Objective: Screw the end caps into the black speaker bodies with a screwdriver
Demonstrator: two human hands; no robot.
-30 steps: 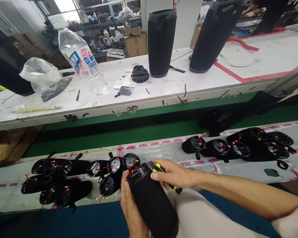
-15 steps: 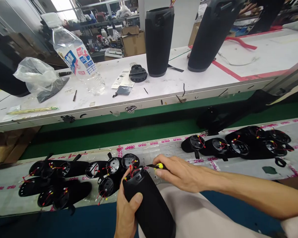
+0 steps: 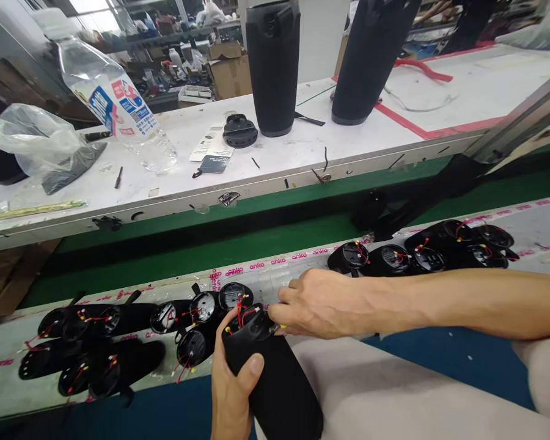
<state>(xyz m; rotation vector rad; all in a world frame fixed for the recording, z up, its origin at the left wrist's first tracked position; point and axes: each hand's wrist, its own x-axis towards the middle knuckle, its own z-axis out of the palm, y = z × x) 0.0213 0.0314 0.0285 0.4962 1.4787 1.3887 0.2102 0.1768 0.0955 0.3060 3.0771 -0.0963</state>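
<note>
My left hand is wrapped round a black cylindrical housing that lies tilted over my lap, its open end up and away from me. Red wires with small yellow connectors stick out of that opening. At the right side of the rim is my right hand, fingers closed. A bit of the yellow-and-black tool shows under its fingertips; most of it is hidden by the hand.
Several similar black housings with wires lie on the lower ledge at left and right. The white table behind bears a water bottle, a plastic bag, a black cap and two upright housings.
My right hand has turned over and moved against the housing's rim, covering most of the tool. My left hand keeps its hold. The view has shifted slightly.
</note>
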